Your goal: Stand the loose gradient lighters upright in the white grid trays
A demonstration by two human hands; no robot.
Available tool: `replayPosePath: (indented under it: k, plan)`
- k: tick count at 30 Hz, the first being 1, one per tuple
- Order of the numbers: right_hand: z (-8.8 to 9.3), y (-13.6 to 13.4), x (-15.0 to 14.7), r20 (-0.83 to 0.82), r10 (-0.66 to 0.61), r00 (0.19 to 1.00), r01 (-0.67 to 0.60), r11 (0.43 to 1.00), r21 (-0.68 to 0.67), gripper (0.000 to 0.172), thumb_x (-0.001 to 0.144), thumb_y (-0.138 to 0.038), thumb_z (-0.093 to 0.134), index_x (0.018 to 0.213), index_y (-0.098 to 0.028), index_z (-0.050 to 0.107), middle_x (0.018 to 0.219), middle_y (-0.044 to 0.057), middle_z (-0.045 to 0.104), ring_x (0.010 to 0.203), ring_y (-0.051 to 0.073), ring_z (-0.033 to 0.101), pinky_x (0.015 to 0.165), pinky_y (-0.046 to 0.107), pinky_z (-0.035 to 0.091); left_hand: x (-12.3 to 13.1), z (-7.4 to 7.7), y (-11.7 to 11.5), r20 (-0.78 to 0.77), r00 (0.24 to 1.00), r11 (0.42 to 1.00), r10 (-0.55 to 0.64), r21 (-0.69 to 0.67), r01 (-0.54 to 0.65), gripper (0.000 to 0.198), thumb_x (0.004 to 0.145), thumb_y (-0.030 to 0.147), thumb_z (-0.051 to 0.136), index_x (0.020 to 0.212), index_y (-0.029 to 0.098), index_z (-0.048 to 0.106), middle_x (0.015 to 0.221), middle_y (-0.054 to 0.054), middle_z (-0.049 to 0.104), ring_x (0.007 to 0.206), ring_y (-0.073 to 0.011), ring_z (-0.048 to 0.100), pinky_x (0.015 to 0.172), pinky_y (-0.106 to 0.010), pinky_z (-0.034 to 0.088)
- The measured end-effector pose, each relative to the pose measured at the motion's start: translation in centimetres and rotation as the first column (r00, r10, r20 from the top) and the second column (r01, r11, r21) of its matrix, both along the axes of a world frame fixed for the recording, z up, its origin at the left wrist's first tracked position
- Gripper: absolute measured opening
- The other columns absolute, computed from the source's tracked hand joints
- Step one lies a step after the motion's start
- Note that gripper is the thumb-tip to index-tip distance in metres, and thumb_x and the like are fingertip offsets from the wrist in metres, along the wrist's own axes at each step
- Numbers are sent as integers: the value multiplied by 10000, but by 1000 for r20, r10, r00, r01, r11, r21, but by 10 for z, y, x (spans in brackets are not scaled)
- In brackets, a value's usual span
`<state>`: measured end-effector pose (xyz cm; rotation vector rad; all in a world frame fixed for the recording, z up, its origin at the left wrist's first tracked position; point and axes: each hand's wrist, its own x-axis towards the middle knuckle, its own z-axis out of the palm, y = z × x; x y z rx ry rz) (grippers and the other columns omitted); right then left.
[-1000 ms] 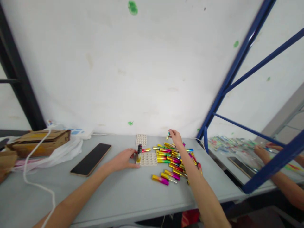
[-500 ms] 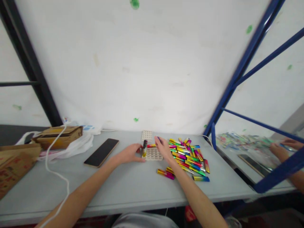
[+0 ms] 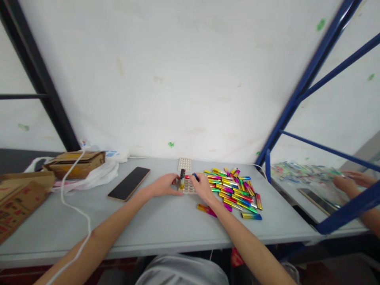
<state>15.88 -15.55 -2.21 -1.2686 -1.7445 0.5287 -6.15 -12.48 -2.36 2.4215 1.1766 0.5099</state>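
Note:
A small white holed tray [image 3: 187, 189] lies on the grey table [image 3: 154, 225], with one dark tube [image 3: 182, 179] standing upright in its left side. My left hand [image 3: 162, 185] rests against the tray's left edge, fingers curled beside that tube. My right hand [image 3: 202, 187] is over the tray's right side, pinched on a shiny tube whose blue tip shows above the fingers. A heap of shiny rainbow-coloured tubes [image 3: 234, 191] lies just right of the tray. A second holed tray [image 3: 184, 163] lies behind, near the wall.
A black phone [image 3: 129, 183] lies left of the tray. Further left are a white cable [image 3: 75, 206], a plastic bag, a cardboard box [image 3: 74, 163] and another box [image 3: 18, 198]. A blue frame [image 3: 299, 91] divides off the right table, where another person's hands [image 3: 346, 184] work.
My right hand took a tube from the far side of the heap and brought it left and down onto the tray. The view shifted; my left hand stayed at the tray.

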Motion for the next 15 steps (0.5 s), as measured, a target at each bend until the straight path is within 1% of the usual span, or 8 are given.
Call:
replayPosePath:
  k: [3,7,9,11,12,13,15]
  plan:
    - [2,-4,1,-12,19,1000,-19,1000,20,448,995,-549,480,702,-214,531,616,-29,522,639,154,485,604,266,340,1,0,0,11,1000,1000,1,-3,-1,682,676,721,782,1076,177,692,1007,-89,715,895,-280,651,832,-363,503]
    - [6,-8,4,-20,139,990,-140,990,-5,437,1061,-588,379,865,-234,545,682,-15,582,646,170,542,616,268,415,2,-1,1,-3,1000,1000,2,10,-2,692,671,732,781,1069,171,699,988,-89,714,895,-287,651,834,-365,498]
    - [9,-9,8,56,164,985,-168,983,69,437,1074,-577,361,879,-233,547,787,24,622,737,187,581,675,281,450,3,-1,1,-10,1000,1000,0,12,0,698,669,731,782,1077,170,699,988,-90,714,899,-288,652,835,-362,494]
    - [11,-10,11,171,141,975,-170,971,169,443,1081,-554,375,845,-224,554,872,56,635,826,198,586,745,294,454,2,-1,0,-9,1000,1000,-4,6,4,712,668,731,782,1089,163,699,991,-95,715,895,-288,653,830,-361,494]
    - [12,-10,12,220,128,967,-172,967,189,451,1085,-542,378,823,-221,555,862,55,632,818,194,577,753,294,444,2,-1,0,-4,1000,1000,-5,2,5,719,668,733,781,1095,160,699,992,-96,716,889,-286,653,826,-360,496]
    - [12,-10,13,261,128,957,-179,967,181,459,1089,-534,384,803,-220,558,817,41,624,774,185,562,739,289,431,2,-1,0,3,1000,1000,-4,0,4,723,668,737,780,1098,160,699,992,-95,716,882,-283,653,820,-359,497]
    - [12,-12,14,314,145,938,-192,973,125,472,1084,-531,421,767,-216,573,697,3,597,657,163,515,679,276,395,1,-1,0,13,1000,1000,-2,3,2,725,669,750,776,1095,169,701,983,-85,716,871,-276,650,809,-354,499]
